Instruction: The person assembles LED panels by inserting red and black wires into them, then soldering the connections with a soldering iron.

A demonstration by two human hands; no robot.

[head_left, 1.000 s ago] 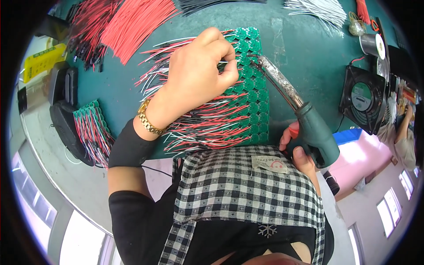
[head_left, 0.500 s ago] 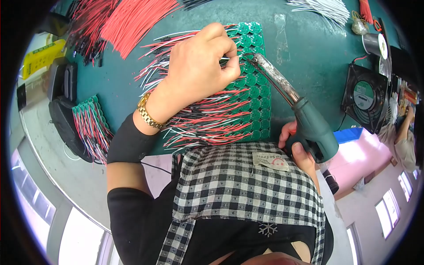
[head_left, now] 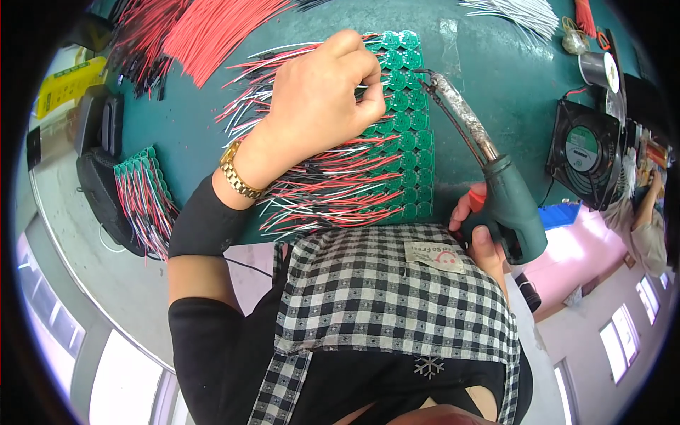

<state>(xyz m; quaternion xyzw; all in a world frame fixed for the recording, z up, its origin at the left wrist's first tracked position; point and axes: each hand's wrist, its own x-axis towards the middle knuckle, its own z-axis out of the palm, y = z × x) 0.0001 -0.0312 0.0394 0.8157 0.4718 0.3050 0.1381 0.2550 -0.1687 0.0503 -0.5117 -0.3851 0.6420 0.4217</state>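
In my right hand [head_left: 482,237] is a soldering gun [head_left: 516,212] with a dark green body, a red trigger and a long metal barrel. Its thin tip hangs over the right edge of a panel of round green circuit boards [head_left: 407,142]. Rows of red, black and white wires [head_left: 333,188] stick out leftward from that panel. My left hand [head_left: 326,88] rests over the upper wires, thumb and fingertips pinched together at the boards. Whatever lies in the pinch is hidden by the fingers.
Bundles of red wires [head_left: 212,35] and white wires [head_left: 520,15] lie at the far side of the green table. A black fan [head_left: 584,156] and a solder spool [head_left: 598,73] stand at right. Another wired board panel [head_left: 145,198] sits at left.
The soldering gun's tip has moved right and slightly away from me, off my left fingertips. My left hand stays pinched in nearly the same place.
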